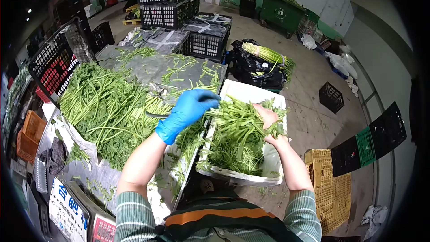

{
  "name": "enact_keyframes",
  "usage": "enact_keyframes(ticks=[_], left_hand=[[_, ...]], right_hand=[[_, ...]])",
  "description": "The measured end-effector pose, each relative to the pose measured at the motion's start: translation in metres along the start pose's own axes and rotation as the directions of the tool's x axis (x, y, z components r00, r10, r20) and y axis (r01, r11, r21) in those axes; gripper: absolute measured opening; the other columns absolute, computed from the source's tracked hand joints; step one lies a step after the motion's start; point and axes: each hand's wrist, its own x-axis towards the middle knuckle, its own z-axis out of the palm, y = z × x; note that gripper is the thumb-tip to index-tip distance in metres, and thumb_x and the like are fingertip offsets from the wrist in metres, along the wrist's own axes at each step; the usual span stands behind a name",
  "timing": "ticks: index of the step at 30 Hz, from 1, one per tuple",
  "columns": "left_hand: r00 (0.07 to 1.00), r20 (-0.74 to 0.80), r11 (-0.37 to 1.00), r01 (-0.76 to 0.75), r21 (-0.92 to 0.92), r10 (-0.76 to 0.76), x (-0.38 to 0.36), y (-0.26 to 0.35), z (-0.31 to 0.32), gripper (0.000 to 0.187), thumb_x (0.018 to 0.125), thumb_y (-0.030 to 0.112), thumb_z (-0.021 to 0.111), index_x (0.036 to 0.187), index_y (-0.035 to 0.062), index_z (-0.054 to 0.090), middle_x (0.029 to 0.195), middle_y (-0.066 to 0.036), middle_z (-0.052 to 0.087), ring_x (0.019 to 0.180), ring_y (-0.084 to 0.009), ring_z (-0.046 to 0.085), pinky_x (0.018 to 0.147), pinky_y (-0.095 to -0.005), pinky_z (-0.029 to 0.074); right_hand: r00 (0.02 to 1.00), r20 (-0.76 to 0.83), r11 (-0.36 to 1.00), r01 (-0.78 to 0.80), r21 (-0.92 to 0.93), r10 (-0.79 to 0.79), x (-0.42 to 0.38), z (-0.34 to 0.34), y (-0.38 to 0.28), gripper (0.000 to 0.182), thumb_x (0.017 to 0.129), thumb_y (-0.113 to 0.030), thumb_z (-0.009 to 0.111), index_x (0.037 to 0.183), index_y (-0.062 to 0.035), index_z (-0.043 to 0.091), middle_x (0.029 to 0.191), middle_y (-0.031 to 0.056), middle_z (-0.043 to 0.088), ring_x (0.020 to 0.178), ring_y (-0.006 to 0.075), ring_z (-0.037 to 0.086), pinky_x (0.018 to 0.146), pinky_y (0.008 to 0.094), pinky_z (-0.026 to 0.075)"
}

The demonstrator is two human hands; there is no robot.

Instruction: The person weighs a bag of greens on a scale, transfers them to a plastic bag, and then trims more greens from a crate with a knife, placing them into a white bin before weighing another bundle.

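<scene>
A blue glove covers my left hand [193, 109], which is closed at the upper left edge of the bunch of greens [239, 118]; its fingertips are partly hidden. Bare, my right hand [268, 121] is wrapped round the right side of the same bunch. Below both hands is a white foam box [272, 163] with more leafy greens [233, 154] inside. To the left, a large heap of leafy stalks [112, 107] lies on the metal table [152, 69]. A dark curved handle shows beside the glove, and I cannot tell whether the hand holds it.
Black crates [163, 15] stand stacked behind the table. Beyond the foam box, bundled stalks [266, 56] rest on black bags. A yellow crate [329, 188] is at the right, a green bin [280, 13] at the back, a scale [85, 210] at lower left.
</scene>
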Motion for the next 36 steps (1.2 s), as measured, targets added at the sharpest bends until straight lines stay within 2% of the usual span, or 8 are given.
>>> enact_keyframes(ticks=[8,14,17,19,26,29,31,36], left_hand=[[0.810,0.179,0.599,-0.544,0.587,0.559,-0.015,0.014,0.034,0.040,0.073,0.029,0.067,0.109,0.0157,0.058,0.097,-0.011,0.059,0.090,-0.0269,0.057,0.078,-0.0320,0.046],[0.969,-0.183,0.956,-0.112,0.271,0.166,-0.026,-0.034,-0.010,0.015,0.075,0.016,0.063,0.088,0.0081,0.065,0.087,-0.008,0.063,0.080,-0.0224,0.061,0.070,-0.0333,0.048],[0.885,-0.012,0.330,-0.161,0.930,0.466,-0.048,-0.040,-0.003,0.026,0.072,0.023,0.065,0.094,0.0091,0.064,0.089,-0.009,0.062,0.090,-0.0228,0.058,0.078,-0.0360,0.047],[0.974,0.012,0.803,-0.194,0.564,0.227,-0.060,-0.034,0.025,0.034,0.072,0.031,0.067,0.099,0.0106,0.062,0.098,-0.011,0.061,0.088,-0.0247,0.059,0.078,-0.0350,0.047],[0.941,0.035,0.716,-0.279,0.640,0.336,-0.013,-0.016,0.056,0.036,0.076,0.035,0.061,0.098,0.0073,0.058,0.089,-0.012,0.060,0.077,-0.0291,0.058,0.066,-0.0352,0.047],[0.984,-0.145,0.995,-0.100,0.024,0.103,-0.017,-0.027,0.043,0.026,0.082,0.029,0.058,0.094,0.0057,0.057,0.082,-0.009,0.062,0.064,-0.0207,0.061,0.055,-0.0329,0.048],[0.915,-0.082,0.539,0.159,-0.827,-0.394,-0.018,-0.030,0.014,0.023,0.085,0.024,0.055,0.097,0.0049,0.054,0.082,-0.008,0.062,0.067,-0.0157,0.061,0.051,-0.0266,0.050],[0.899,-0.118,0.243,-0.013,-0.970,-0.423,-0.027,-0.044,-0.019,0.029,0.086,0.016,0.054,0.110,0.0011,0.049,0.090,-0.008,0.056,0.072,-0.0160,0.055,0.060,-0.0237,0.052]], right_hand=[[0.951,0.138,0.708,0.299,-0.640,-0.277,0.020,0.019,0.009,0.030,0.072,-0.012,0.048,0.101,-0.0190,0.055,0.070,0.0020,0.056,0.069,0.0193,0.058,0.062,0.0321,0.044],[0.967,0.134,0.769,0.253,-0.586,-0.216,0.026,0.012,0.014,0.028,0.073,-0.013,0.048,0.101,-0.0168,0.052,0.070,0.0032,0.058,0.069,0.0199,0.059,0.064,0.0345,0.044],[0.938,0.332,0.709,0.300,-0.639,-0.098,0.034,0.032,0.028,0.018,0.073,-0.014,0.049,0.090,-0.0124,0.053,0.063,0.0071,0.057,0.062,0.0231,0.059,0.059,0.0379,0.044],[0.905,0.404,0.683,0.381,-0.624,-0.136,0.038,0.044,0.025,0.015,0.073,-0.015,0.050,0.086,-0.0074,0.053,0.063,0.0093,0.058,0.060,0.0240,0.060,0.056,0.0384,0.044],[0.859,0.346,0.835,0.478,-0.274,-0.378,0.051,0.098,0.010,0.014,0.075,-0.016,0.049,0.086,-0.0149,0.057,0.073,-0.0005,0.059,0.070,0.0203,0.059,0.059,0.0333,0.044],[0.876,0.471,0.819,0.343,-0.460,-0.102,0.065,0.069,-0.013,0.027,0.073,-0.011,0.051,0.099,-0.0105,0.050,0.066,0.0044,0.057,0.064,0.0247,0.060,0.056,0.0354,0.045],[0.945,0.326,0.925,0.098,-0.366,0.029,0.066,0.065,-0.006,0.044,0.062,-0.006,0.059,0.104,-0.0093,0.046,0.063,0.0067,0.056,0.063,0.0266,0.059,0.056,0.0376,0.046],[0.981,0.159,0.986,-0.092,-0.139,0.114,0.069,0.048,0.019,0.053,0.058,-0.009,0.064,0.110,-0.0091,0.048,0.080,0.0111,0.061,0.078,0.0268,0.060,0.065,0.0345,0.048]])
